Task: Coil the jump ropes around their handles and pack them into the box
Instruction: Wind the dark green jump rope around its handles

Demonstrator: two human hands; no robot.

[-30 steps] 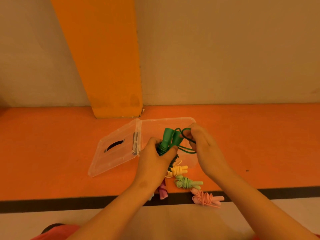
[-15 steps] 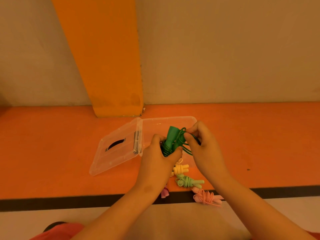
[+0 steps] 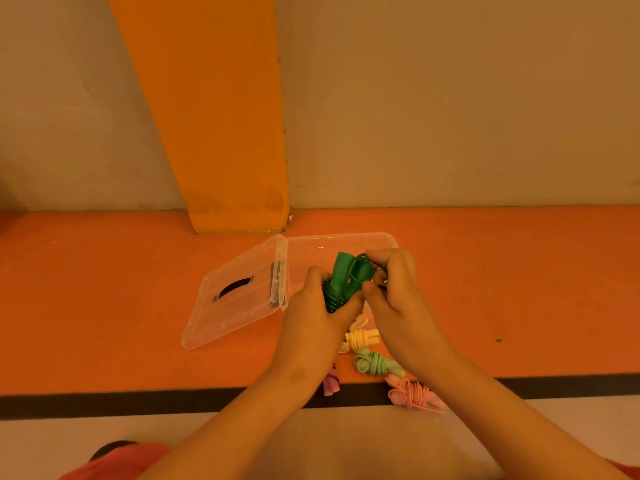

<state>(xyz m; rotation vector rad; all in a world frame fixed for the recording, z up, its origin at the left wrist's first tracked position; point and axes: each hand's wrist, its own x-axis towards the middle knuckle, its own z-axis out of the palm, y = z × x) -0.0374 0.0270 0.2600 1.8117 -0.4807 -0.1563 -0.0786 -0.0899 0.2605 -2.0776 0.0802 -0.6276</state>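
A dark green jump rope (image 3: 346, 277) stands with its two handles upright above the clear plastic box (image 3: 311, 245). My left hand (image 3: 320, 323) grips the lower, coiled part of the handles. My right hand (image 3: 394, 289) pinches the green cord at the top right of the handles. The box's hinged lid (image 3: 235, 296) lies open to the left. On the floor nearer me lie coiled ropes: a yellow one (image 3: 360, 337), a light green one (image 3: 375, 363), a pink one (image 3: 414, 396) and a purple one (image 3: 330, 384) partly hidden under my left wrist.
The box sits on an orange floor (image 3: 104, 306) near a wall with an orange pillar (image 3: 221, 133). A black stripe (image 3: 104, 401) runs across the floor in front of me, with pale floor beyond it toward me.
My right hand has moved left, closer to the handles, drawing the loose green cord loop in tight against them. My left hand keeps its grip.
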